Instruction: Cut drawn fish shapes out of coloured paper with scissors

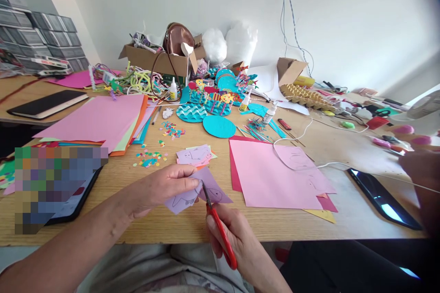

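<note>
The left hand (165, 188) pinches a piece of purple paper (216, 188) between thumb and fingers above the near edge of the wooden table (120, 231), the paper spreading sideways with one corner toward the lower right. The right hand (237, 231) has its fingers curled around the handles of red scissors (224, 234), whose long axis runs obliquely from the handles near the person's lap up and leftward, the tips pointing away from the body at the paper beside the left thumb; how far apart the blades stand I cannot tell.
</note>
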`<state>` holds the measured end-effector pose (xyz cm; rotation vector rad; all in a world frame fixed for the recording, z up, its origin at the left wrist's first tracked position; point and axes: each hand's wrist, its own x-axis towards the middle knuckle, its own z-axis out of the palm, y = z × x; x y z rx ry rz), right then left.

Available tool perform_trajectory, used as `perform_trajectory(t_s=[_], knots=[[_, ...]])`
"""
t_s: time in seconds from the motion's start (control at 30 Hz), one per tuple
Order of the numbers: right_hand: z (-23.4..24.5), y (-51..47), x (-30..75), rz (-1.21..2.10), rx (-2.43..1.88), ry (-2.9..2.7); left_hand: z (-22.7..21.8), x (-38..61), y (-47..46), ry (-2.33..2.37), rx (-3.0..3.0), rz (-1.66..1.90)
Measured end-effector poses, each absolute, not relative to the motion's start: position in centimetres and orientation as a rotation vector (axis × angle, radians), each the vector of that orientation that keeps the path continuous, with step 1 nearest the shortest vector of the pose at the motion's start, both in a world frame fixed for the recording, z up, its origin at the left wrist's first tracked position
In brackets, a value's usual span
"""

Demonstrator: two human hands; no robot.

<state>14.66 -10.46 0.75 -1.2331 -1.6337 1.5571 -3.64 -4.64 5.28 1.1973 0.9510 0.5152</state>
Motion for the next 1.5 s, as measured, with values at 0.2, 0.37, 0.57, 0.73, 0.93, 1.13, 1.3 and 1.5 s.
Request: perform_trajectory(t_s=[0.2,0.37,0.57,0.73,0.93,1.13,1.3,1.5], knots=[[0.1,-10.4,13.9,1.57,-1.182,-1.431,3.1,-2.9,-6.1,0.796,0.965,0.941],[-0.1,-10.2,12.6,1.607,-1.162,-1.232,1.3,-1.3,-7.6,0.782,0.831,1.256],[0.0,-10.2,11.8,1.631,-1.157,-1.255,0.9,0.2,-7.1,0.986,0.766,1.383],[0.0,-10.4,12.0,1.609,-1.147,-1.317,1.4,0.4,-6.5,1.014,0.782,1.403],[0.4,-10.4,12.2,1.578,-1.16,-1.354,1.5,0.2,-6.6,1.078,0.843,1.297],[0.7,-10.3,12.4,1.56,-1.189,-1.367,1.3,0.2,-6.6,1.089,0.872,1.258],[0.9,-10.5,12.7,1.545,-1.22,-1.39,1.8,0.2,-6.5,1.104,0.875,1.235],[1.0,-10.5,13.0,1.512,-1.235,-1.448,2.4,0.0,-6.6,1.095,0.911,1.205]])
